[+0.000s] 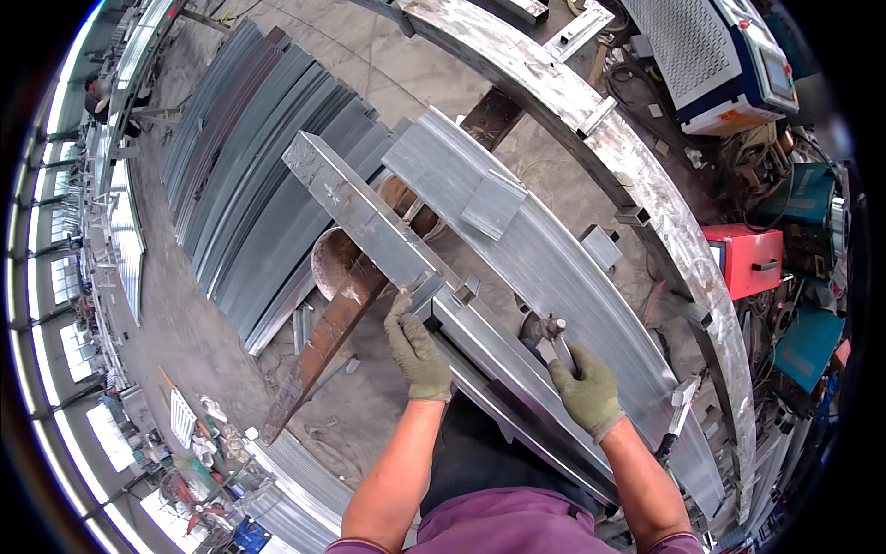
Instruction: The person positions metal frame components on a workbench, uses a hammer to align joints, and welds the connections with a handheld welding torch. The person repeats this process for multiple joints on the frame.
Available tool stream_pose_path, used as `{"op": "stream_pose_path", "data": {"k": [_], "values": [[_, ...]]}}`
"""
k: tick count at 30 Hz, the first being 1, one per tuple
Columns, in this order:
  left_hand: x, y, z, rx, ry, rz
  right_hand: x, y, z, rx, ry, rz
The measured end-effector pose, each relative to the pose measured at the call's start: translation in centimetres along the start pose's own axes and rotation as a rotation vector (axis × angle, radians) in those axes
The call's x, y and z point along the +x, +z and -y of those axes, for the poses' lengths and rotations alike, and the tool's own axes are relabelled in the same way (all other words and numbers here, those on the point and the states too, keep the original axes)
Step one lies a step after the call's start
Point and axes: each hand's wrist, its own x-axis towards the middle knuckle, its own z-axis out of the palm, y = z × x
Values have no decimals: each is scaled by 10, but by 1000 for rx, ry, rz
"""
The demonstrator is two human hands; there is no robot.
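Observation:
Both my hands wear olive-green work gloves. My left hand (422, 358) is closed at the corner of a grey square metal tube (355, 210), its fingertips against the tube's near end. That tube lies lengthwise over other long metal profiles (512, 369) in front of my body. My right hand (588, 392) is wrapped round the handle of a hammer (548, 334). Its dark head points away from me, just above the wide grey metal sheet (554, 286). A short loose metal plate (494, 205) lies on that sheet. Small tube offcuts (464, 294) sit near the tube's end.
Stacked grey metal strips (268, 157) cover the floor at left. A rusty beam (323, 355) slants below the tube. A curved steel frame (637, 175) arcs along the right. Beyond it stand a white-and-blue machine (688, 55) and a red box (748, 261). A silver hand tool (681, 406) lies right.

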Motion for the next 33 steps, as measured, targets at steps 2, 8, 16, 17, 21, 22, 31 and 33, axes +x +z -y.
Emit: {"op": "stream_pose_path", "data": {"k": [2,8,16,17,21,22,31,33], "values": [[1,-1,-7,38,-18,11,2,-1,-9,32,-19,17],[2,-3,-8,81,-41,32,4,6,3,91,-128,100],[0,0,-10,31,-39,13,7,21,8,124,-156,231],[-1,0,-12,48,-38,12,7,22,7,138,-170,208],[-2,2,-1,9,-26,-24,3,28,2,107,-203,152],[-3,5,-3,-5,-41,-39,2,29,1,77,-202,143],[0,5,7,-114,3,-17,2,32,35,-46,-221,67],[2,3,9,-101,39,-9,9,43,42,-147,-378,-14]]}}
